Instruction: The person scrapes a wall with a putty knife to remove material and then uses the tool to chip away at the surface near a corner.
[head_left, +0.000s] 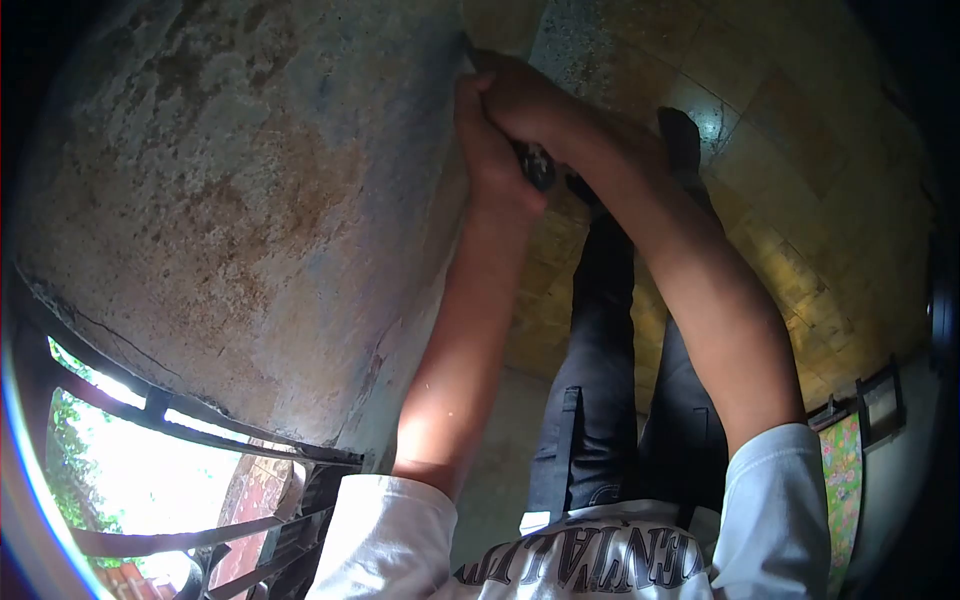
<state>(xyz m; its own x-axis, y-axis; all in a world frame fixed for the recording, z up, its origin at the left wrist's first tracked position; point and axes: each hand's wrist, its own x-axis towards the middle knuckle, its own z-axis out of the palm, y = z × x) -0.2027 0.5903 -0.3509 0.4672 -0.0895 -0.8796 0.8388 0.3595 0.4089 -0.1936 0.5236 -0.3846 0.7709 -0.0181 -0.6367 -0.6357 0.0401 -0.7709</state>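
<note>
Both hands are close together at the edge of a stained, patchy wall surface point(230, 200). My left hand point(488, 150) is closed around a tool whose dark handle end point(538, 167) sticks out below the palm. Over its upper part lies my right hand point(520, 98), with its fingers curled round the same tool. A small part of the tool's thin front end shows beyond the fingers, close against the wall; the rest is hidden by the hands.
A yellowish tiled floor point(790, 190) lies at the right, under my dark-trousered legs point(600, 370). A barred window opening point(170, 470) is at the lower left. Flowered cloth point(842, 480) hangs at the lower right near a dark frame point(881, 408).
</note>
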